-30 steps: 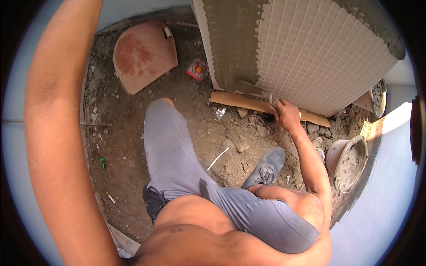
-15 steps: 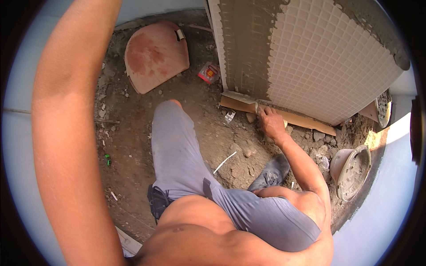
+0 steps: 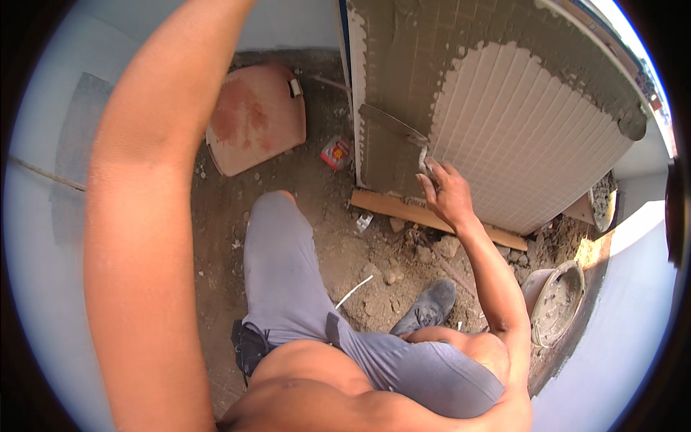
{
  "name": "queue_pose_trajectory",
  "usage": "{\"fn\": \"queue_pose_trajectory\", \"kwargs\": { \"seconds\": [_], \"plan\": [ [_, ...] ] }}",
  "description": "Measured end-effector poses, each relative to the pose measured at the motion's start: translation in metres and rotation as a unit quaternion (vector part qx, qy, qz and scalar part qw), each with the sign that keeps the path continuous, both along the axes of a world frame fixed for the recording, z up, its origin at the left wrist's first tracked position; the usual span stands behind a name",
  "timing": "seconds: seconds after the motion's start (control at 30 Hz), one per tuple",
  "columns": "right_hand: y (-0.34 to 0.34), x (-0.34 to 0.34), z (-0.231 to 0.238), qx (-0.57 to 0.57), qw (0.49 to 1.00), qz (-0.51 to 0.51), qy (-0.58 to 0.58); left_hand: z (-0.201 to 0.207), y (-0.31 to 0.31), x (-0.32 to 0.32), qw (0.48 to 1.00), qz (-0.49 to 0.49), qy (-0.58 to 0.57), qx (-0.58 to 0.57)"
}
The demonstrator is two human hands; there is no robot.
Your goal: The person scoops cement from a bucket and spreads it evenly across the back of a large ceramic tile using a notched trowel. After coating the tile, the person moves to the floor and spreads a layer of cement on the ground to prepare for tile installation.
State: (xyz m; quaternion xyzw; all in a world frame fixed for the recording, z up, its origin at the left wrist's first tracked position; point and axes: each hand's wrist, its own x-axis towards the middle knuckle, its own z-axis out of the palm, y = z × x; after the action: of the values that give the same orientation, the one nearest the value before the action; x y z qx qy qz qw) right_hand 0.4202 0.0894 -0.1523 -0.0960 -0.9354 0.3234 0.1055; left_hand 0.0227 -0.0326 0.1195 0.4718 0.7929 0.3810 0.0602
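Observation:
My right hand (image 3: 452, 196) grips the handle of a trowel (image 3: 394, 124), its thumb and fingers curled about it. The trowel's thin blade lies against wet grey mortar (image 3: 392, 54) on a tall panel. The panel's uncovered part (image 3: 497, 122) is white and ribbed in a grid; mortar covers its left side and top edge. Its lower edge stands by a wooden strip (image 3: 403, 209) on the ground. My left arm (image 3: 144, 230) reaches up past the top of the picture, so my left hand is out of sight.
A pinkish, mortar-stained plastic piece (image 3: 252, 119) lies on the dirt, beside a red packet (image 3: 336, 153). At the right, a tilted bucket (image 3: 565, 299) holds grey residue. Stones (image 3: 425, 253) and a white stick (image 3: 354, 291) lie near my feet. Pale walls (image 3: 43, 216) curve around.
My right hand has risen from the wooden strip with the trowel, whose blade now sits higher on the mortar. The view has shifted, and my left arm appears farther right.

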Motion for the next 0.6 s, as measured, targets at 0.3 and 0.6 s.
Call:
{"fn": "queue_pose_trajectory", "kwargs": {
  "seconds": [0.3,0.6],
  "plan": [
    [0.027,-0.063,0.111,-0.006,0.989,-0.005,0.150,-0.002,-0.002,0.017,0.983,0.074,0.158,-0.052],
    [0.018,-0.101,0.158,-0.086,0.970,-0.035,0.224,0.006,0.003,0.029,0.995,0.089,-0.039,0.000]
  ]
}}
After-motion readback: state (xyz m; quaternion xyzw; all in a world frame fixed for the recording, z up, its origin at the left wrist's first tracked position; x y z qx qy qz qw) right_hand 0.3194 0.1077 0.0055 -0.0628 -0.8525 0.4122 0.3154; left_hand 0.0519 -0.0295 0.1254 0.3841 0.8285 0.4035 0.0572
